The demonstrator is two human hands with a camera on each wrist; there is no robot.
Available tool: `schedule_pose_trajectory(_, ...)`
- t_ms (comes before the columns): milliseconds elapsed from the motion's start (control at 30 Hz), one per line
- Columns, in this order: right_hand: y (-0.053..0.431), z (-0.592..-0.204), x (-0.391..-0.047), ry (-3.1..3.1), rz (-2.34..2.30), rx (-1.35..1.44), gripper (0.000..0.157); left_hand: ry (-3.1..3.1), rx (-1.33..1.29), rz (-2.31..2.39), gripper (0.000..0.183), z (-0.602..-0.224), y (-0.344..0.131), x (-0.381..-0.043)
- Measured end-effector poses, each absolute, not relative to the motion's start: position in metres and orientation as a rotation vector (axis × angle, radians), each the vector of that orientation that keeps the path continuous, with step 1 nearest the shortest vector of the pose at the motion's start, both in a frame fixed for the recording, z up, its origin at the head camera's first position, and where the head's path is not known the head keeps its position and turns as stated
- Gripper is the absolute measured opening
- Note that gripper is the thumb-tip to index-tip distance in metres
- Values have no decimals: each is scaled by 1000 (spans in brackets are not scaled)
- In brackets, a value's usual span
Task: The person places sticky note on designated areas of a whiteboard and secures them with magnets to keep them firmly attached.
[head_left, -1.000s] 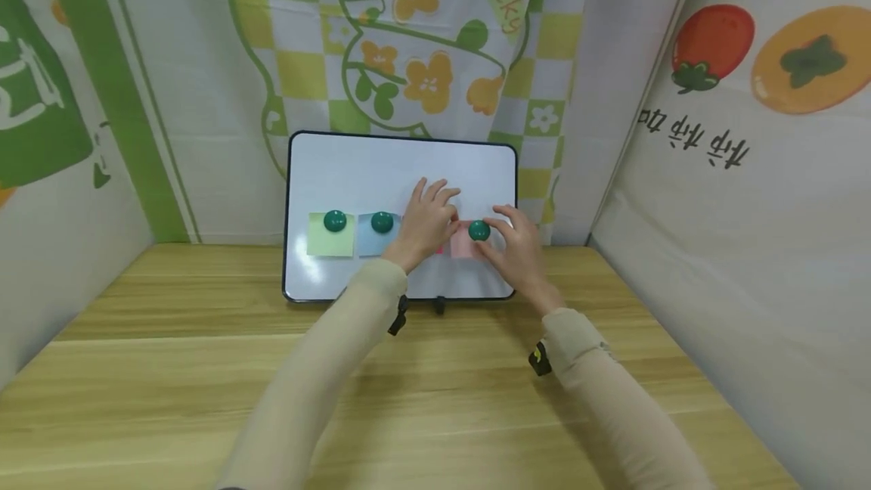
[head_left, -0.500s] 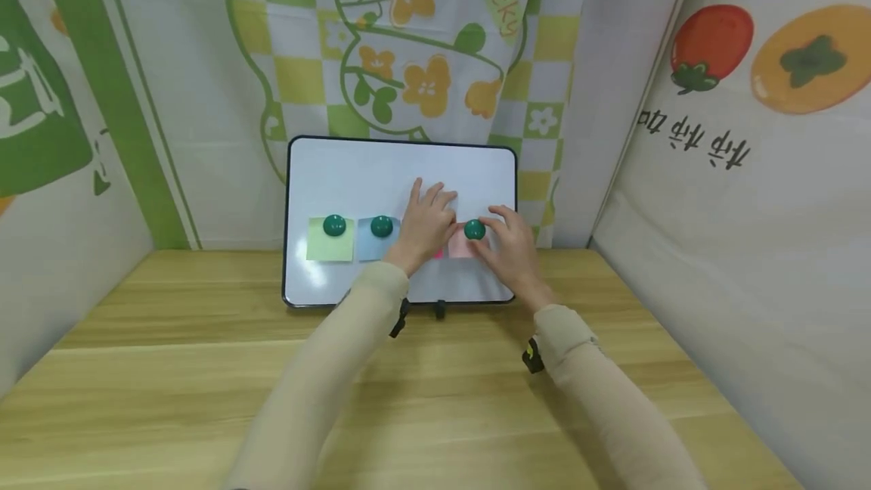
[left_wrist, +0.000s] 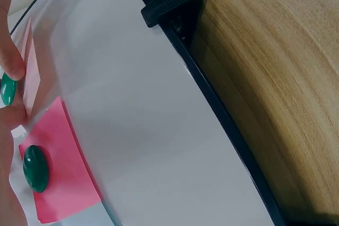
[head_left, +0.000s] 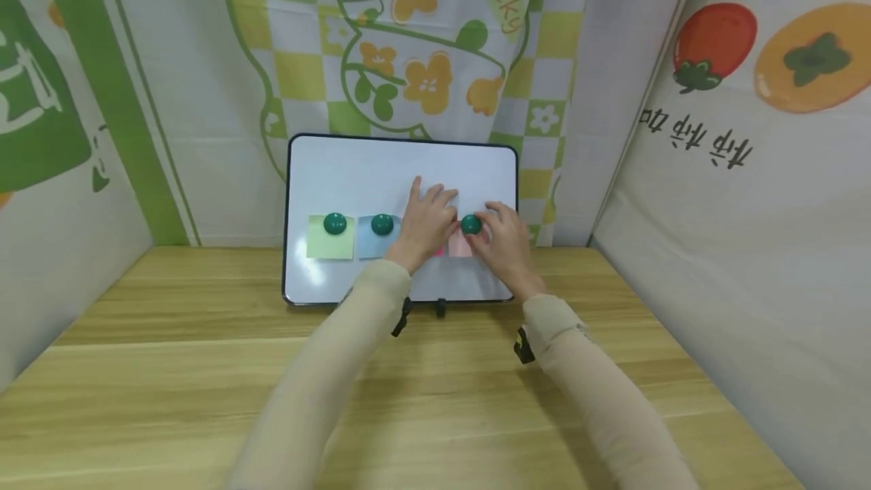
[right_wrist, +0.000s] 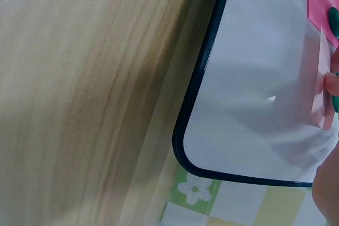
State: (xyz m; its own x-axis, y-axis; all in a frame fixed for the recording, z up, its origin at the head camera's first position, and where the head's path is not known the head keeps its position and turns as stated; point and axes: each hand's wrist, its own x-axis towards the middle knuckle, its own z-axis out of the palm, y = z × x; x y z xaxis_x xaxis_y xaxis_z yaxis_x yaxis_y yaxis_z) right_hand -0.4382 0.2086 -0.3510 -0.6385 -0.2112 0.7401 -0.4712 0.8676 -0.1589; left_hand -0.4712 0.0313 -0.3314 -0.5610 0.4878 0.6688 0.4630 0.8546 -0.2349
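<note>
A whiteboard (head_left: 367, 172) with a dark frame leans upright at the back of the table. My right hand (head_left: 506, 244) pinches a round green magnet (head_left: 471, 224) between thumb and fingers, over the upper part of a pale pink sticky note (head_left: 460, 248). At that note's upper left edge, my left hand (head_left: 427, 219) pinches the paper with thumb and index, other fingers spread. The note's lower part stands off the board in both wrist views. Beside it, a hot pink note (left_wrist: 63, 183) carries another green magnet (left_wrist: 36, 169), mostly hidden by my left hand in the head view.
Further left on the board are a light green note (head_left: 330, 246) and a blue note (head_left: 370, 248), each under a green magnet. A black clip foot (left_wrist: 172, 5) grips the board's lower edge. Wooden tabletop (head_left: 422, 399) lies in front; printed cloth (head_left: 299, 74) hangs behind.
My right hand has moved the green magnet slightly left and up on the pale pink note, closer to my left fingers. The left hand has stayed almost still.
</note>
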Motion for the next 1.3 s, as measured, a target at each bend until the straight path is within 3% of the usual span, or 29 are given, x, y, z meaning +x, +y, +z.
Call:
schedule_pose_trajectory(900,209,-356,-445,-2284,385,464,38,-2305,-680,-16,19,-329,33,-466)
schedule_pose_trajectory(1300,213,-362,-443,-2313,460,431,41,-2413,-732,-87,37,-332,32,-455)
